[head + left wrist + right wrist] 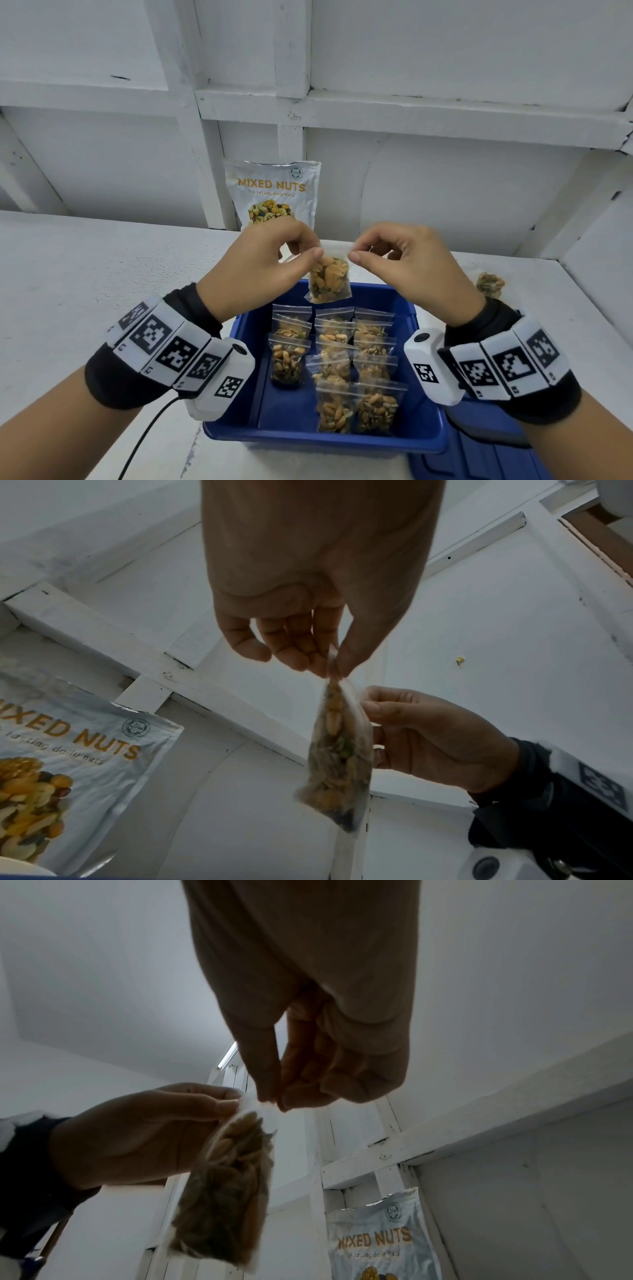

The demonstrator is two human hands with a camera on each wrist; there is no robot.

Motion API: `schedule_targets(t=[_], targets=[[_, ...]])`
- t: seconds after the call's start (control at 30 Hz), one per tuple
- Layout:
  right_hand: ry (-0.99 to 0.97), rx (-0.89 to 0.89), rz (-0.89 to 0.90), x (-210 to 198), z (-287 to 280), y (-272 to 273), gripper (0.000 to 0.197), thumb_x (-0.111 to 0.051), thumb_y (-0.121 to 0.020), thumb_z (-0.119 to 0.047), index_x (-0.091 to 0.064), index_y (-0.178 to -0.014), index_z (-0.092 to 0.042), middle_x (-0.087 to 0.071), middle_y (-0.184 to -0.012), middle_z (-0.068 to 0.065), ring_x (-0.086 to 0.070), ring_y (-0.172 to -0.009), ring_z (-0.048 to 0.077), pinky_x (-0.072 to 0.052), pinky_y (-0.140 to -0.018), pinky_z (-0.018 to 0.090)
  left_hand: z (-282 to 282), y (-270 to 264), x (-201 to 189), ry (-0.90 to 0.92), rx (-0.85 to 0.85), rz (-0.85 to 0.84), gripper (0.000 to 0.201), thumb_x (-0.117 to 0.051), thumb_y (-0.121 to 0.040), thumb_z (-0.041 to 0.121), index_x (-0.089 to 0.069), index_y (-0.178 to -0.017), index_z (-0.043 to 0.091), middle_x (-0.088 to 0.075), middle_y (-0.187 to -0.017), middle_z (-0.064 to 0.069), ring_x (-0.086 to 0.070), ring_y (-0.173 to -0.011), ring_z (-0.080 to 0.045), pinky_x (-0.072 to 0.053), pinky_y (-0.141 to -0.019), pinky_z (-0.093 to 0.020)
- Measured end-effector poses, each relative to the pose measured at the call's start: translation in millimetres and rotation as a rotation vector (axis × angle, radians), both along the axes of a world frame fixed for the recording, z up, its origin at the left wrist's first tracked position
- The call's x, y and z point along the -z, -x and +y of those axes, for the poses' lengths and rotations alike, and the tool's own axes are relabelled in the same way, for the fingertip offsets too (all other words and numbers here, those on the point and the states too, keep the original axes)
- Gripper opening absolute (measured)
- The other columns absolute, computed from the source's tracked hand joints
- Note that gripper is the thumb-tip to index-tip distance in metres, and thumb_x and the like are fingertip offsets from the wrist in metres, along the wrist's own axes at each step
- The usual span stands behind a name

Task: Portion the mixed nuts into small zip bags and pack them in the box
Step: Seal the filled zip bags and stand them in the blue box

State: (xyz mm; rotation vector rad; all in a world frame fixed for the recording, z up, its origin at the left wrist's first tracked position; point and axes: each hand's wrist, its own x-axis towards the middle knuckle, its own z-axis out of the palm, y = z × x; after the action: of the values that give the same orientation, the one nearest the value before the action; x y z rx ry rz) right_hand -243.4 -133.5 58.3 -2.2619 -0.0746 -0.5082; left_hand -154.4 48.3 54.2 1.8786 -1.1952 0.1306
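Note:
A small clear zip bag [330,281] filled with mixed nuts hangs above the far end of the blue box [424,442]. My left hand [310,251] pinches its top left corner and my right hand [354,253] pinches its top right corner. The left wrist view has the zip bag [342,764] edge-on below my left hand [334,666]. In the right wrist view the zip bag [229,1191] dangles under my right hand [274,1099]. Several filled bags [337,363] lie in rows inside the box. The large mixed nuts pouch [274,195] leans on the wall behind.
A white table [68,281] carries the box, with a white panelled wall [445,178] close behind. A loose heap of nuts in plastic [490,284] lies at the right beyond my right wrist. A blue lid [486,459] lies right of the box. A black cable [144,442] trails from my left wrist.

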Motion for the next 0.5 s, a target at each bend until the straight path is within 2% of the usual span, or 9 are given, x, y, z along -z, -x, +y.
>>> schedule_targets(t=[0.07, 0.13, 0.23, 0.33, 0.4, 0.5], targets=[[-0.013, -0.023, 0.02, 0.8, 2.1, 0.9, 0.01, -0.066, -0.083, -0.016, -0.065, -0.077, -0.024, -0.063, -0.071, -0.018, -0.058, -0.073, -0.002, -0.042, -0.063, 0.008, -0.2, -0.4, 1.0, -0.009, -0.006, -0.039, 0.008, -0.056, -0.082, 0.023, -0.06, -0.076, 0.019, -0.058, -0.071, 0.011, -0.051, -0.071, 0.002, -0.036, -0.064, -0.005], [-0.03, -0.055, 0.043, 0.8, 4.8, 1.7, 0.014, -0.064, -0.085, -0.017, -0.062, -0.079, -0.03, -0.063, -0.076, -0.017, -0.058, -0.077, -0.002, -0.042, -0.063, 0.009, -0.3, -0.9, 2.6, -0.03, -0.024, -0.079, 0.009, -0.053, -0.083, 0.019, -0.059, -0.078, 0.015, -0.053, -0.07, 0.013, -0.048, -0.07, 0.005, -0.034, -0.064, -0.004], [-0.033, -0.083, 0.055, -0.4, 7.5, 1.1, 0.015, -0.063, -0.086, -0.019, -0.061, -0.082, -0.033, -0.063, -0.079, -0.017, -0.058, -0.079, -0.003, -0.043, -0.062, 0.01, 0.1, -0.8, 5.4, -0.066, -0.033, -0.112, 0.011, -0.051, -0.084, 0.021, -0.057, -0.08, 0.013, -0.049, -0.07, 0.016, -0.047, -0.069, 0.008, -0.034, -0.062, -0.004], [-0.025, -0.082, 0.04, 0.5, 8.7, -0.2, 0.013, -0.062, -0.087, -0.017, -0.062, -0.08, -0.028, -0.061, -0.075, -0.016, -0.056, -0.072, -0.004, -0.044, -0.061, 0.011, 0.4, 0.8, 5.4, -0.058, -0.029, -0.107, 0.007, -0.052, -0.084, 0.022, -0.056, -0.08, 0.018, -0.05, -0.07, 0.017, -0.048, -0.069, 0.009, -0.034, -0.062, -0.003], [-0.018, -0.074, 0.026, 1.5, 9.3, -0.7, 0.014, -0.061, -0.088, -0.016, -0.06, -0.079, -0.027, -0.059, -0.074, -0.016, -0.055, -0.074, -0.002, -0.045, -0.063, 0.014, 1.4, 1.1, 4.8, -0.034, -0.019, -0.096, 0.009, -0.054, -0.084, 0.028, -0.055, -0.08, 0.02, -0.051, -0.069, 0.017, -0.049, -0.069, 0.007, -0.035, -0.063, -0.003], [0.034, -0.075, 0.032, 2.5, 11.1, 0.3, 0.014, -0.056, -0.09, -0.015, -0.057, -0.08, -0.026, -0.058, -0.077, -0.014, -0.053, -0.079, 0.003, -0.043, -0.066, 0.014, 2.6, 1.4, 4.7, -0.029, -0.005, -0.064, 0.019, -0.046, -0.081, 0.041, -0.057, -0.081, 0.024, -0.054, -0.07, 0.015, -0.05, -0.07, 0.003, -0.036, -0.063, -0.005]])
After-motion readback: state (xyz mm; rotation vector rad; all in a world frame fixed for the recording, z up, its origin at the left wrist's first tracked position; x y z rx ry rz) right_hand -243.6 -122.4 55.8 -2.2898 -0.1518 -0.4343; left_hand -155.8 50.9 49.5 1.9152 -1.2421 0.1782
